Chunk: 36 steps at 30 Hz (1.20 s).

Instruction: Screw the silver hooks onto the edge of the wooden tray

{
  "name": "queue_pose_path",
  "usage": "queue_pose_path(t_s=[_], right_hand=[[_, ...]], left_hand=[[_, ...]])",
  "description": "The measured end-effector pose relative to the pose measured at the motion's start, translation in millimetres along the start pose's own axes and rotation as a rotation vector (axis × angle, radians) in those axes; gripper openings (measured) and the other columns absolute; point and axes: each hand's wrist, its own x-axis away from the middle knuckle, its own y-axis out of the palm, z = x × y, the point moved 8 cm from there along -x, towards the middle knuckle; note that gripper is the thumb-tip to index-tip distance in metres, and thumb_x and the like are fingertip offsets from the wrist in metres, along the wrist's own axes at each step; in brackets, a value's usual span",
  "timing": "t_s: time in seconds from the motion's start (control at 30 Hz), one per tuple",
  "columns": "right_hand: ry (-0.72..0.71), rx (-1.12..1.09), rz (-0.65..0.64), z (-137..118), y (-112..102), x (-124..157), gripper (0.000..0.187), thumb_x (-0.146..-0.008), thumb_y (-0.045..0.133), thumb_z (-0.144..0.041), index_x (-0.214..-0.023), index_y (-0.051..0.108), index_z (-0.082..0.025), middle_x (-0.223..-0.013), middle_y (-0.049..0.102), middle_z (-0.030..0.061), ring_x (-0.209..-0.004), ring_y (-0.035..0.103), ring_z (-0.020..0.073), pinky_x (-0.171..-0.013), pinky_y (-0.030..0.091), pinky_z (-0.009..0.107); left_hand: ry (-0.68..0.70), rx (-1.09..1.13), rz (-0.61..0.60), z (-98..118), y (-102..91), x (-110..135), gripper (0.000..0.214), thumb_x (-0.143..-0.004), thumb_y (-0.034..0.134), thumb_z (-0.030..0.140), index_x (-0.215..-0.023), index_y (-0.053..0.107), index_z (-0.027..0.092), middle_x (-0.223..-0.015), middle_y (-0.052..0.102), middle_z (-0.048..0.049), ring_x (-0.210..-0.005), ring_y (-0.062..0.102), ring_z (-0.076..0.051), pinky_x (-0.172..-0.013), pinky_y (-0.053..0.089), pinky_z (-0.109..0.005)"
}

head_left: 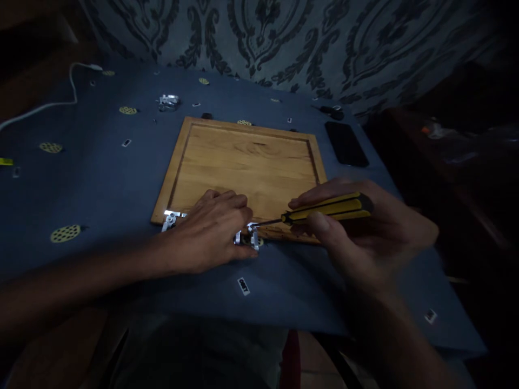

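Note:
A framed wooden panel [247,167] lies flat on the blue patterned cloth. Along its near edge, my left hand [214,229] has its fingers closed around a metal hinge [253,235], thumb on the near side. My right hand [373,237] grips a yellow-and-black screwdriver [328,209] by the handle. The shaft points left and its tip meets the hinge, though the exact contact point is too small to make out. Another metal hinge [170,219] sits at the panel's near left corner, partly covered by my left wrist.
Loose metal hinges [168,101] lie beyond the panel at the back left. A black phone [346,143] rests right of the panel, with a dark tool [332,112] behind it. A white cable [75,89] runs along the left. The patterned wall [259,38] rises behind the table.

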Motion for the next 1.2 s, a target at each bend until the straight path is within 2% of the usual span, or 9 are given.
queue_pose_path(t_s=[0.17, 0.3, 0.43, 0.57, 0.77, 0.87, 1.03, 1.1, 1.2], right_hand=[[-0.088, -0.090, -0.082, -3, 3, -6, 0.013, -0.083, 0.082, -0.022, -0.093, 0.076, -0.028, -0.082, 0.078, 0.0012, -0.072, 0.074, 0.0227, -0.062, 0.061, 0.037], [0.006, -0.142, -0.105, 3, 4, -5, 0.018, -0.081, 0.087, -0.023, -0.096, 0.078, -0.029, -0.084, 0.079, 0.0009, -0.074, 0.076, 0.0217, -0.066, 0.065, 0.036], [0.069, -0.236, -0.130, 7, 5, -2, 0.024, -0.088, 0.080, -0.029, -0.112, 0.079, -0.031, -0.096, 0.079, 0.0037, -0.080, 0.077, 0.0230, -0.063, 0.065, 0.037], [0.034, -0.220, -0.150, 6, 4, -2, 0.021, -0.089, 0.078, -0.025, -0.109, 0.081, -0.032, -0.093, 0.080, 0.0037, -0.076, 0.074, 0.0229, -0.059, 0.064, 0.037], [-0.047, -0.135, -0.093, 0, 2, -5, 0.023, -0.082, 0.082, -0.013, -0.101, 0.080, -0.027, -0.091, 0.080, 0.0024, -0.082, 0.074, 0.0208, -0.067, 0.064, 0.034], [-0.085, -0.160, -0.099, -4, 4, -7, 0.017, -0.083, 0.084, -0.018, -0.097, 0.079, -0.024, -0.086, 0.080, 0.0017, -0.078, 0.075, 0.0190, -0.066, 0.063, 0.032], [-0.027, -0.153, -0.090, -2, 4, -6, 0.011, -0.085, 0.083, -0.023, -0.094, 0.078, -0.024, -0.083, 0.079, 0.0014, -0.066, 0.071, 0.0164, -0.061, 0.060, 0.031], [-0.012, -0.140, -0.036, 0, 0, -3, 0.010, -0.086, 0.082, -0.022, -0.095, 0.079, -0.023, -0.085, 0.078, 0.0022, -0.061, 0.068, 0.0149, -0.052, 0.057, 0.029], [0.005, -0.179, 0.133, 4, -12, 2, 0.011, -0.087, 0.078, -0.016, -0.097, 0.080, -0.022, -0.089, 0.078, 0.0022, -0.060, 0.069, 0.0128, -0.041, 0.050, 0.025]], left_hand=[[0.004, 0.000, -0.013, 1, -0.3, 0, 0.029, -0.089, 0.079, 0.044, -0.098, 0.069, 0.018, -0.103, 0.064, -0.0039, -0.101, 0.059, -0.024, -0.092, 0.041, -0.040], [-0.006, 0.006, -0.025, 1, -0.4, -1, 0.030, -0.088, 0.080, 0.043, -0.099, 0.070, 0.017, -0.103, 0.064, -0.0042, -0.102, 0.059, -0.025, -0.093, 0.041, -0.040], [-0.022, 0.003, -0.036, 1, -0.7, -2, 0.030, -0.088, 0.080, 0.042, -0.100, 0.070, 0.017, -0.105, 0.064, -0.0050, -0.104, 0.059, -0.026, -0.094, 0.041, -0.041], [-0.039, 0.010, -0.064, 2, -0.3, -2, 0.028, -0.088, 0.080, 0.041, -0.099, 0.070, 0.016, -0.107, 0.064, -0.0057, -0.107, 0.059, -0.027, -0.094, 0.041, -0.042], [-0.013, 0.031, -0.029, 2, -1.6, -1, 0.030, -0.087, 0.081, 0.042, -0.100, 0.070, 0.016, -0.105, 0.064, -0.0052, -0.104, 0.058, -0.026, -0.095, 0.041, -0.042], [-0.021, 0.018, -0.044, 1, -0.7, -1, 0.031, -0.088, 0.080, 0.043, -0.098, 0.070, 0.016, -0.105, 0.064, -0.0054, -0.105, 0.058, -0.026, -0.095, 0.041, -0.042], [-0.027, 0.008, -0.055, 2, 0.0, -1, 0.031, -0.088, 0.080, 0.043, -0.097, 0.070, 0.016, -0.105, 0.064, -0.0050, -0.106, 0.058, -0.026, -0.096, 0.042, -0.042], [-0.016, 0.013, -0.037, 2, 0.3, 0, 0.031, -0.088, 0.080, 0.043, -0.098, 0.070, 0.016, -0.104, 0.063, -0.0046, -0.106, 0.058, -0.026, -0.095, 0.042, -0.041], [0.003, 0.015, 0.011, 0, -0.7, 1, 0.032, -0.087, 0.081, 0.045, -0.098, 0.070, 0.016, -0.102, 0.063, -0.0040, -0.105, 0.058, -0.025, -0.095, 0.041, -0.040]])
